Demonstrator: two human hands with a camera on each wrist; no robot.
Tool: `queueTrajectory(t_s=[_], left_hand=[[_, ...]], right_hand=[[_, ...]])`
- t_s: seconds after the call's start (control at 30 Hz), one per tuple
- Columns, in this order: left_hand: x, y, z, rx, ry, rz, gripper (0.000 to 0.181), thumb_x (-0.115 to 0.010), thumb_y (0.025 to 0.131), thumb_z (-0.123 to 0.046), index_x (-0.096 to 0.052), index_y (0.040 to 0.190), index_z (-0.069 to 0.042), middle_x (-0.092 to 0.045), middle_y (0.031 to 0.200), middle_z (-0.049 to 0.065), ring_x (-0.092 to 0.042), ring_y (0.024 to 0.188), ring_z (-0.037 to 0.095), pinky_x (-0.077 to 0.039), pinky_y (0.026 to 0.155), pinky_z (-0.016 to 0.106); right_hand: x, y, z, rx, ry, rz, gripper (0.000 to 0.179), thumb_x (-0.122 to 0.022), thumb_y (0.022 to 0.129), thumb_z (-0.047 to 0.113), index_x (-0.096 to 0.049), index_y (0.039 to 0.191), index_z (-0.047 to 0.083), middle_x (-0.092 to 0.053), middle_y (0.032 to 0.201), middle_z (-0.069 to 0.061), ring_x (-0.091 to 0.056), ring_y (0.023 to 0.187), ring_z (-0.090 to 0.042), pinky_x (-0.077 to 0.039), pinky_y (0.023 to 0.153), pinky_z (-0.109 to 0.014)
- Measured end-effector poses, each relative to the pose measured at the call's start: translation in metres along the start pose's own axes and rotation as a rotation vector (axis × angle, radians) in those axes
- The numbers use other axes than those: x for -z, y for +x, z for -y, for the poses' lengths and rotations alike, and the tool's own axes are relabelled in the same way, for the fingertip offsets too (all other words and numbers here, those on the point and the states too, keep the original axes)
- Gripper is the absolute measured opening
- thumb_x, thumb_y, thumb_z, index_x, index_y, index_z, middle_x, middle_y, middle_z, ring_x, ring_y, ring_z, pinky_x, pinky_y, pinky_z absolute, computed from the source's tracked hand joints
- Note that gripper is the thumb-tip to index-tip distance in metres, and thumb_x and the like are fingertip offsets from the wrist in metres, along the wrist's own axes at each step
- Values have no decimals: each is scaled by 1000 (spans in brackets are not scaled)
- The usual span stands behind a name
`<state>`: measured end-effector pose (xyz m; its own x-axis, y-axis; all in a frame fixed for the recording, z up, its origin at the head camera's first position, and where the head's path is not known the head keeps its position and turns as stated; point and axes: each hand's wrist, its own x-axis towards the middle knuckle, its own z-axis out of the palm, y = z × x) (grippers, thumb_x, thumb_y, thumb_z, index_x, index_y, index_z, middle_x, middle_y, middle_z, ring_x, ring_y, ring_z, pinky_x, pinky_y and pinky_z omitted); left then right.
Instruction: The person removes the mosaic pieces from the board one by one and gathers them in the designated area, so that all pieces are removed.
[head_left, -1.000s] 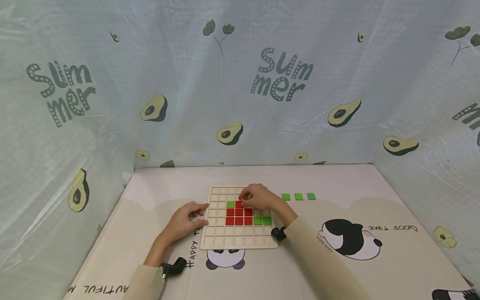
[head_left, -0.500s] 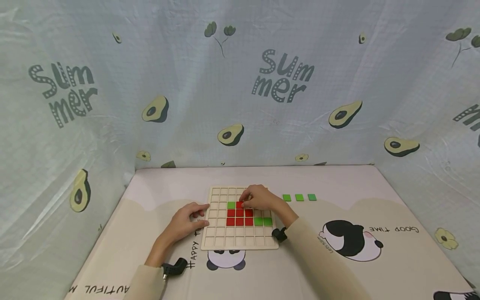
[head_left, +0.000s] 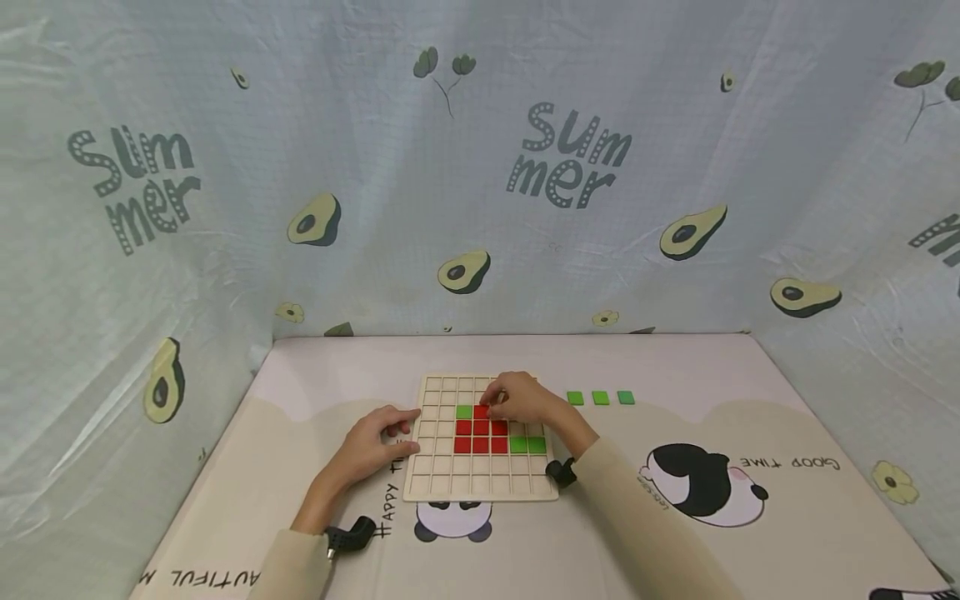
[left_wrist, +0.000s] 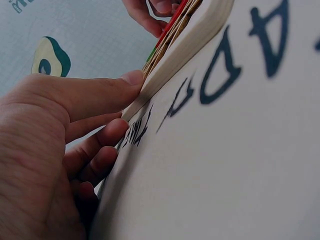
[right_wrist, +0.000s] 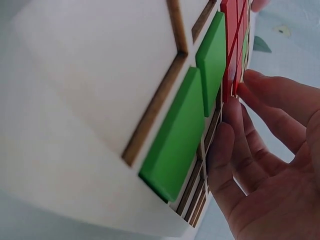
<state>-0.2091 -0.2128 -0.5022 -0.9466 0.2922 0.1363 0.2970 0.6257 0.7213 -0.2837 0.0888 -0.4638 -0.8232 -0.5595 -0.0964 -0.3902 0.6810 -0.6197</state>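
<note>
A wooden grid board (head_left: 442, 477) lies on the table with a block of red tiles (head_left: 481, 427) in its middle. One green tile (head_left: 464, 412) sits at the upper left of that block, and two green tiles (head_left: 527, 445) lie right of its bottom row. My right hand (head_left: 521, 398) is over the board, thumb and fingers curled, fingertips at a red tile (head_left: 481, 412) in the block's top row. Part of that tile is hidden by the fingers. My left hand (head_left: 369, 443) rests its thumb and forefinger, spread apart, against the board's left edge; its other fingers bend loosely.
Three loose green tiles (head_left: 601, 398) lie in a row right of the board, the rightmost a bluer green. A printed cloth (head_left: 675, 550) covers the table. Behind it and at the sides hangs a sheet (head_left: 375, 275) with avocado prints.
The view has shifted slightly, so everything sits a little lower and to the right. Both hands keep nearly the same place on the board.
</note>
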Motion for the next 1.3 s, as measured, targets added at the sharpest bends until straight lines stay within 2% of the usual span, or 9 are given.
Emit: queueTrajectory(t_s=[0.27,0.63,0.9,1.3], left_hand=[[0,1,1,-6,4,-1,54,-84,85,-27,-70,133,-7,-62,95,-4,-52,89,12,-43,80,26],[0,0,1,-5,4,1,54,-84,85,-26,-70,133,-7,-62,96,-3,-52,90,13,-43,81,26],[0,0,2,-7,-7,2,54,-84,85,-26,-69,134,-7,-63,97,-2,-52,90,13,-43,81,26],[-1,1,1,12,-6,4,55,-84,85,-26,-69,135,-7,-63,98,-2,-52,91,14,-43,82,27]], right_hand=[[0,1,0,16,-6,1,17,-73,92,12,-78,109,8,-71,103,-2,-59,91,-13,-52,84,-32],[0,2,0,-6,94,18,13,-76,91,11,-74,104,12,-71,97,0,-60,88,-13,-50,80,-29],[-2,1,2,-5,121,16,13,-75,92,9,-71,104,13,-68,98,0,-59,90,-15,-50,81,-30],[-4,2,4,3,77,16,19,-77,91,12,-74,109,14,-70,99,0,-60,90,-13,-51,82,-30]])
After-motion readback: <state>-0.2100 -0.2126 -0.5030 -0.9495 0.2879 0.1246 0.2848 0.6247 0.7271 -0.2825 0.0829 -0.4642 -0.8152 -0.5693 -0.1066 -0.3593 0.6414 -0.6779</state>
